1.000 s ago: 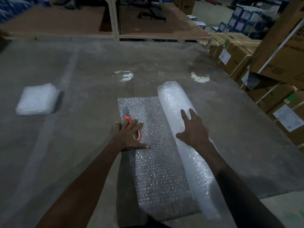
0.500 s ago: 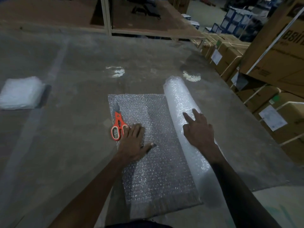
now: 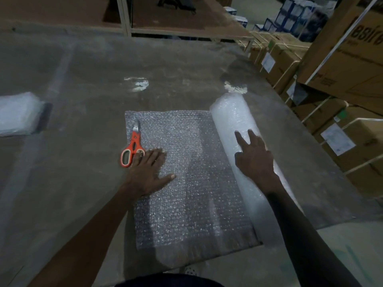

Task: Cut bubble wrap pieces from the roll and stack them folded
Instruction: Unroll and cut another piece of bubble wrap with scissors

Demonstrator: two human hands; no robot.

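Far left, near the table's (image 3: 87,83) edge: a stack of folded pieces (image 3: 17,113), pale and squared, well apart from the work. Centre-left: orange-handled scissors (image 3: 132,149) lying closed on the left margin of the unrolled sheet (image 3: 192,183), blades pointing away, handles just beside the left hand (image 3: 148,172). Left hand flat on the sheet, palm down, fingers straight and together, thumb spread toward the right, forearm reaching in from the lower left; gripping nothing, only pressing; little finger touching or nearly touching a scissor handle, hard to tell which. Centre: the sheet spread across the grey table, near edge hanging over the table's front. Right: the roll (image 3: 238,129) lying lengthwise along the sheet's right side, still joined to it. Right hand (image 3: 256,160) resting on top of the roll, palm down, two fingers extended forward, the rest loosely bent, clasping nothing, forearm coming from the lower right. Likely trouble from here: with only light palm pressure on a round, springy roll, easy for it to roll away rightward or recoil over the sheet, leaving an uneven length; slack in the sheet probably giving a crooked, ragged cut; scissors so close to the pressing hand easily nudged off the sheet. Beyond the right edge: stacked cardboard boxes (image 3: 342,65).
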